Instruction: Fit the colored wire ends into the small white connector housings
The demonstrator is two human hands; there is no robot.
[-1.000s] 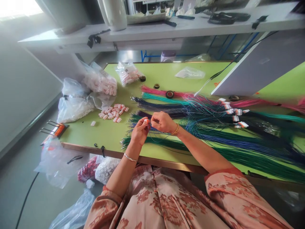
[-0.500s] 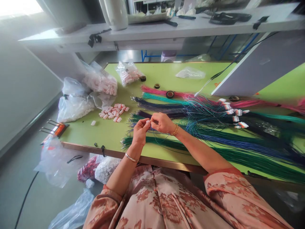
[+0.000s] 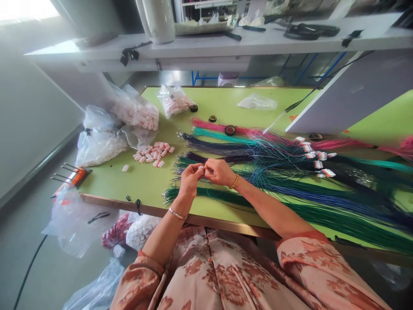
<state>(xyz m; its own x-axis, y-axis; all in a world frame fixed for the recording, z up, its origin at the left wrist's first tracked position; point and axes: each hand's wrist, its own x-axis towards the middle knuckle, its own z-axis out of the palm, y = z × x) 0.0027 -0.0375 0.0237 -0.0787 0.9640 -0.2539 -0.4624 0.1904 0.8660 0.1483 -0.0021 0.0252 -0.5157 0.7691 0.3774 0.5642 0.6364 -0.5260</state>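
Note:
My left hand [image 3: 189,180] is closed, pinching a small white plug connector [image 3: 200,169] between thumb and fingers. Right against it, my right hand [image 3: 220,172] is closed in a pinch at the connector's other side; a thin wire seems to run from its fingertips, though the fingers hide most of it. Both hands are above bundles of cut wires [image 3: 222,193] in green, blue, dark and pink, with bare metal tips at the left. A pile of white and orange connectors [image 3: 154,153] lies left of my hands. Wired connectors [image 3: 318,157] rest on the bundles at right.
Clear bags of connectors [image 3: 137,110] stand at the back left, beside a single white piece [image 3: 125,168]. Rolls of black tape [image 3: 230,130] lie near the pink wires. A raised shelf [image 3: 200,47] spans the back, with a slanted panel [image 3: 342,94] at right.
The view has shifted slightly. My hands remain together at the connector, with the right fingers a little more curled against it.

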